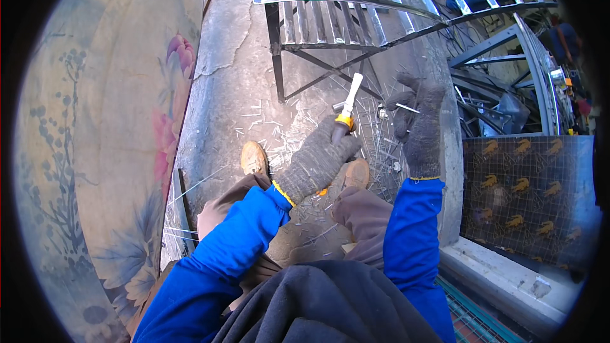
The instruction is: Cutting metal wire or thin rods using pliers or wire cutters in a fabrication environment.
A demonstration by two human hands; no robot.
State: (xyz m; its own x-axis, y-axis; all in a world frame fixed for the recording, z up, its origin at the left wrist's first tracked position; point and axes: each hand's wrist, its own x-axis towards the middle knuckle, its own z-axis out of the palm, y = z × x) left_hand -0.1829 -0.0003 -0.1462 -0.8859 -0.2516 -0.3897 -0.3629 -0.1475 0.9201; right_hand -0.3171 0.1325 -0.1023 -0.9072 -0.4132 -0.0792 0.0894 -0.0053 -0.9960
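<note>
My left hand [325, 152], in a grey knit glove with a yellow cuff edge, is closed round the dark grip of a hand tool [351, 98]. The tool has a yellow collar and a pale, narrow front end pointing away from me. To the right, my right hand [424, 124], gloved alike, is raised with its fingers apart and slightly blurred. A short pale metal rod [406, 108] crosses in front of it; I cannot tell whether the fingers touch it. Beyond both hands stands a metal frame [330, 46] with shiny slats, dark legs and crossed braces.
Short pale rod pieces [276, 130] litter the concrete floor round my shoes. A flower-patterned panel [127, 121] rises along the left. On the right are more metal frames [489, 57], a dark patterned sheet [521, 197] and a pale ledge [508, 276].
</note>
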